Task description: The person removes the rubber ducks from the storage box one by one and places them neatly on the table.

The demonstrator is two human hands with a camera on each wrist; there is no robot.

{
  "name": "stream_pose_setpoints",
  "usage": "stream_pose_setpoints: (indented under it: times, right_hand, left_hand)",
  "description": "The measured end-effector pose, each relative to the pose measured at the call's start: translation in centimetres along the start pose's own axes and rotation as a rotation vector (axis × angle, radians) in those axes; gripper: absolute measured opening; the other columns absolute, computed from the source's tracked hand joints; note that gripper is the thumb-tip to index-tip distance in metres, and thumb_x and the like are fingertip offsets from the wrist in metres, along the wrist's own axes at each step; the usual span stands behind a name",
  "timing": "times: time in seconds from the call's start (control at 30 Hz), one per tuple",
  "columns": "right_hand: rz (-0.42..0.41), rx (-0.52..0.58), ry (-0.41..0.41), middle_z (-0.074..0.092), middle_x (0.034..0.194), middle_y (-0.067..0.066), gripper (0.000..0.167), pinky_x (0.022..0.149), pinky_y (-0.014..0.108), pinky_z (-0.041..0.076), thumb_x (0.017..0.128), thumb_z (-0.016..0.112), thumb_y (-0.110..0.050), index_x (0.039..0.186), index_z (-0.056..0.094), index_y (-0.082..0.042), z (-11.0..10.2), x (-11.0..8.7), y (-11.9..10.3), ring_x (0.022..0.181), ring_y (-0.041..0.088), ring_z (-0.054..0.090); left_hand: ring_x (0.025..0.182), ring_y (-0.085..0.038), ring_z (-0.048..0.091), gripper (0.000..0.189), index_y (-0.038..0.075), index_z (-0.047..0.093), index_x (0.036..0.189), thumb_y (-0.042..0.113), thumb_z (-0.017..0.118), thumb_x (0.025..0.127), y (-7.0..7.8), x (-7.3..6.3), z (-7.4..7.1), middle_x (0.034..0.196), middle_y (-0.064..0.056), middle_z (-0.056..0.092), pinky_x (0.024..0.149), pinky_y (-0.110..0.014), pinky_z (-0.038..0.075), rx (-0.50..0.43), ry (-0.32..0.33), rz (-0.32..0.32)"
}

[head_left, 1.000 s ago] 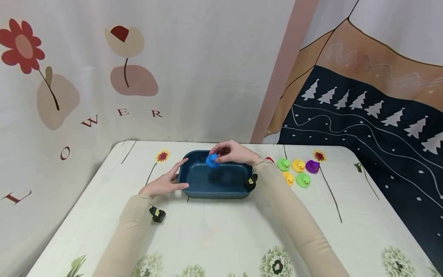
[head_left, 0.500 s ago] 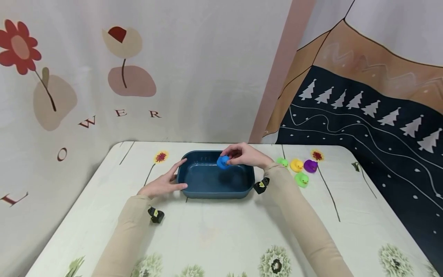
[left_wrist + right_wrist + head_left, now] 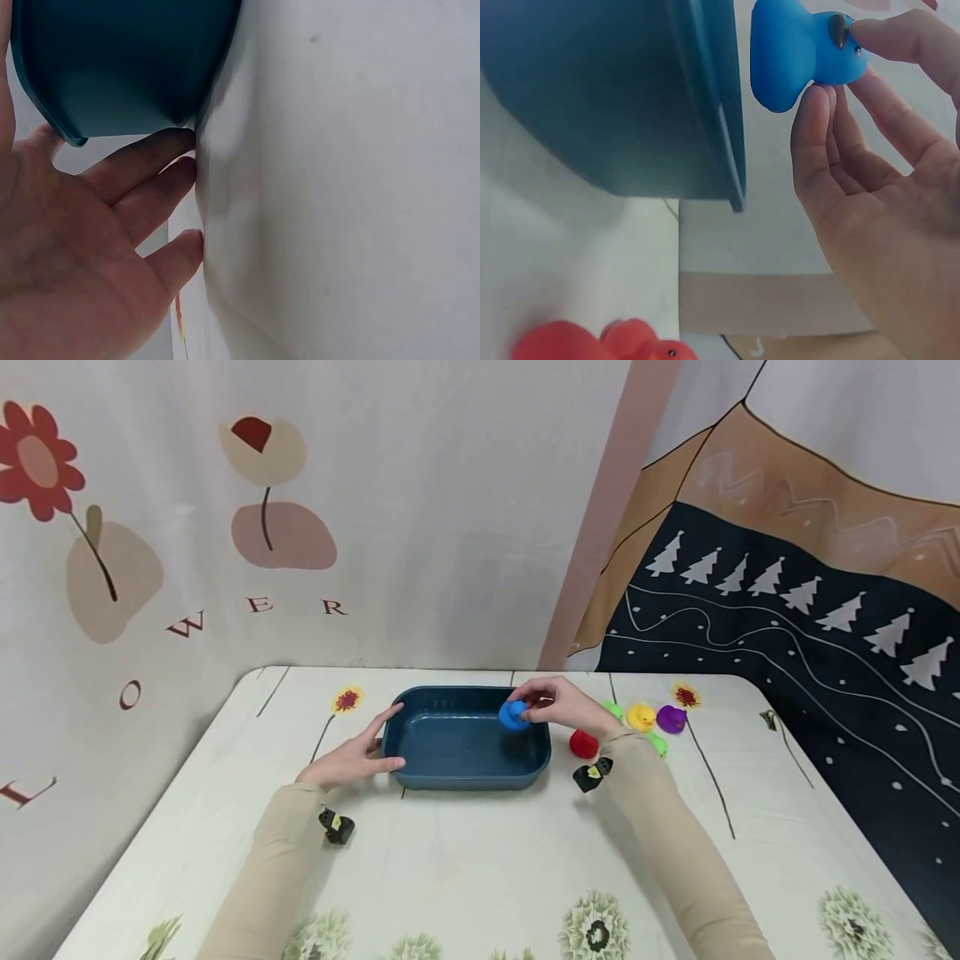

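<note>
A blue rubber duck [image 3: 514, 716] is pinched by its head between the thumb and fingers of my right hand [image 3: 562, 703]. It hangs above the right end of a dark blue rectangular basin [image 3: 465, 781]. The right wrist view shows the duck [image 3: 787, 56] just over the basin's rim [image 3: 731, 165], apart from it. My left hand [image 3: 352, 762] lies against the basin's left end, thumb and forefinger spread along the rim with fingers fairly straight. Seen from the left wrist, several fingertips [image 3: 180, 176] of that hand touch the tablecloth beside the basin [image 3: 120, 67].
Right of the basin sits a red duck [image 3: 583, 744]. Beyond it are a yellow duck [image 3: 641, 717], a purple duck [image 3: 671, 719] and green ducks [image 3: 657, 743], partly hidden by my right arm. A flower-printed cloth [image 3: 450, 860] covers the table; a patterned curtain hangs behind.
My right hand has moved rightward across the basin, carrying the blue duck from near its middle to its right end. The red duck has come into sight. My left hand stays at the basin.
</note>
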State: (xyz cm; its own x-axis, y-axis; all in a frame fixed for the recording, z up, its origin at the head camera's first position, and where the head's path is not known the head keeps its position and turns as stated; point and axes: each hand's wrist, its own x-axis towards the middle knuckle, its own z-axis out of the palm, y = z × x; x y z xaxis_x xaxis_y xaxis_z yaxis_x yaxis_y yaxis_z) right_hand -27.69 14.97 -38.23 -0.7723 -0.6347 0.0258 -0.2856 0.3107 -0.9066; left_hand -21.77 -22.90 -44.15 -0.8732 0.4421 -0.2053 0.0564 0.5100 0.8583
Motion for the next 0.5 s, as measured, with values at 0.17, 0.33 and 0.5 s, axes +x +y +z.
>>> stream_pose_setpoints:
  times: [0.17, 0.33, 0.5]
  right_hand:
    - [0.034, 0.025, 0.041, 0.059, 0.116, 0.015, 0.028, 0.085, 0.033, 0.051, 0.091, 0.065, -0.006, 0.119, 0.065, 0.0, -0.3, -1.1, 0.6, 0.104, 0.031, 0.054]
    - [0.062, 0.017, 0.1, 0.058, 0.121, 0.016, 0.031, 0.085, 0.033, 0.052, 0.091, 0.066, -0.007, 0.121, 0.064, -0.001, -0.8, -2.5, 1.3, 0.106, 0.032, 0.055]
    - [0.09, 0.041, 0.178, 0.056, 0.125, 0.016, 0.033, 0.089, 0.037, 0.049, 0.089, 0.065, -0.006, 0.122, 0.063, -0.001, -1.4, -4.0, 1.8, 0.109, 0.033, 0.054]
  left_hand:
    - [0.137, -0.052, 0.019, 0.09, 0.037, 0.004, 0.155, 0.03, 0.068, 0.092, 0.0, 0.0, 0.0, 0.158, -0.023, 0.005, 0.1, -0.068, 0.028, 0.002, 0.004, -0.003]
    - [0.137, -0.052, 0.02, 0.089, 0.037, 0.005, 0.155, 0.029, 0.068, 0.092, 0.0, 0.0, 0.0, 0.158, -0.023, 0.006, 0.101, -0.068, 0.028, 0.012, 0.007, 0.0]
    - [0.137, -0.052, 0.02, 0.089, 0.036, 0.004, 0.155, 0.029, 0.067, 0.093, 0.0, 0.0, 0.0, 0.158, -0.023, 0.006, 0.1, -0.068, 0.028, 0.02, 0.008, -0.004]
